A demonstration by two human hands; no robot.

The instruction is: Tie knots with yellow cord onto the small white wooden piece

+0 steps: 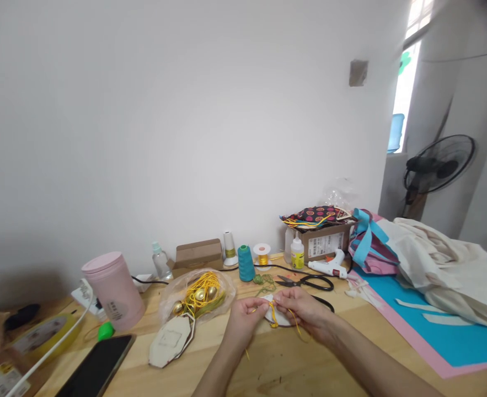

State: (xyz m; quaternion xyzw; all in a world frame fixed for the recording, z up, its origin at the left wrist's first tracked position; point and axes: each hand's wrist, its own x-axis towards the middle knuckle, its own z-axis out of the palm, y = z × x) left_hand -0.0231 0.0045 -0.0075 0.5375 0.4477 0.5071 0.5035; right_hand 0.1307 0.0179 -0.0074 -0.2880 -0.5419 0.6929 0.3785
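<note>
My left hand (245, 315) and my right hand (303, 309) meet over the table, fingers pinched on a yellow cord (273, 315). Under the fingertips lies a pale flat piece (282, 318) with the cord running across it. Loose cord ends hang below both hands. Just behind my right hand are black-handled scissors (315, 282), and another black loop shows partly behind that hand. To the left, a clear plastic bag (166, 298) holds yellow cord and several gold bells (201, 294). Pale octagonal pieces (169, 339) lie in front of it.
Along the wall stand a teal thread cone (246, 264), a glue bottle (297, 253), a white glue gun (330, 267) and a cardboard box (326, 242). A pink tumbler (114, 292) and a phone (96, 369) are at left. Blue sheet (454, 342) and cream fabric (437, 253) cover the right.
</note>
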